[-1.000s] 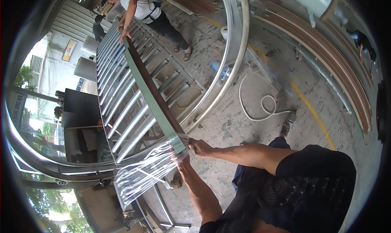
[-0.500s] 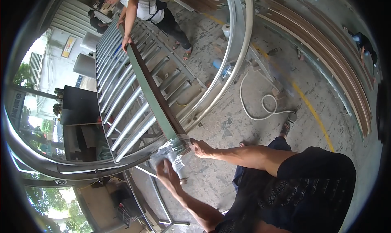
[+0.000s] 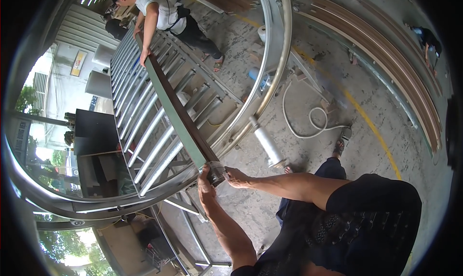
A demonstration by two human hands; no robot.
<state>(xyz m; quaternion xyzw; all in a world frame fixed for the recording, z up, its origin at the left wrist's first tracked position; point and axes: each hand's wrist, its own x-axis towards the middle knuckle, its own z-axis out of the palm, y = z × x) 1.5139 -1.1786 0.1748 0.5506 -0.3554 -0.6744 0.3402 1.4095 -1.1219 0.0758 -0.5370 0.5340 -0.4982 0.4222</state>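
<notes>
Workshop floor (image 3: 308, 155), grey, scuffed concrete; yellow line (image 3: 364, 124) crossing it on the right. Long brown boards (image 3: 386, 59) piled beyond that line, bent by the lens. White hose (image 3: 304, 137) loops loosely on the ground.

Metal rollers (image 3: 153, 154) in rows fill the left-centre. Large metal ring (image 3: 286, 44) curves round in front of them.

Long green-and-brown board (image 3: 168, 109) stretches over the rollers, through the ring; green face up, brown side toward the right. Near end is between the person's two hands, past the ring's rim; clear film (image 3: 218, 172) covers part of that end. Whether the board bears on the rollers: cannot tell.

Left hand (image 3: 206, 183) grips the near end from the left corner, one digit up on the green face, the others curled and partly hidden. Right hand (image 3: 235, 177) is at the brown side, against the film, fingers bent and close together; cannot tell whether they pinch film or board.

White roll (image 3: 267, 143) stands tilted just beside the ring, above the right forearm; its fixing is unclear.

Co-worker (image 3: 166, 8) in a pale shirt and dark trousers leans over the far end, one hand on the board's edge.
</notes>
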